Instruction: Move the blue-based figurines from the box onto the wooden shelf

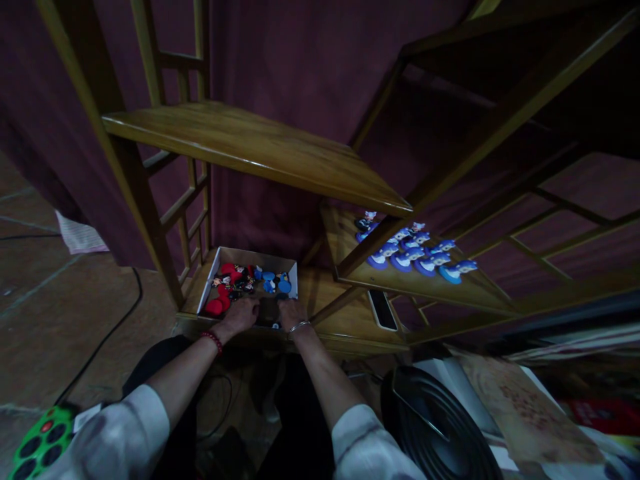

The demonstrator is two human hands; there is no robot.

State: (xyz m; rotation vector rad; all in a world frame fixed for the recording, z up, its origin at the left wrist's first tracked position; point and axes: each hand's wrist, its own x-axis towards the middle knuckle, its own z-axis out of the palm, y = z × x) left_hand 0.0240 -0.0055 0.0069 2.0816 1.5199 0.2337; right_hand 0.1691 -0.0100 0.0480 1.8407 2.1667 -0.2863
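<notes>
A shallow cardboard box (297, 280) sits on the low wooden shelf in front of me. Several small figurines lie in it, red figurines (225, 283) on the left and blue figurines (270, 283) on the right. My left hand (244, 313), with a red bead bracelet at the wrist, is over the box's front edge with curled fingers. To its right, my right hand (291, 312), wearing a silver bangle, is also closed at the front of the box, close to a dark round piece. What either hand holds is too dim and hidden to make out.
On the raised shelf (345, 233) to the right stand several blue-purple figurines (410, 257). A phone-like white-edged object (383, 310) lies below it. A wooden shelf board (250, 143) overhangs the box. A ridged black object (440, 427) is at lower right, a green device (43, 443) at lower left.
</notes>
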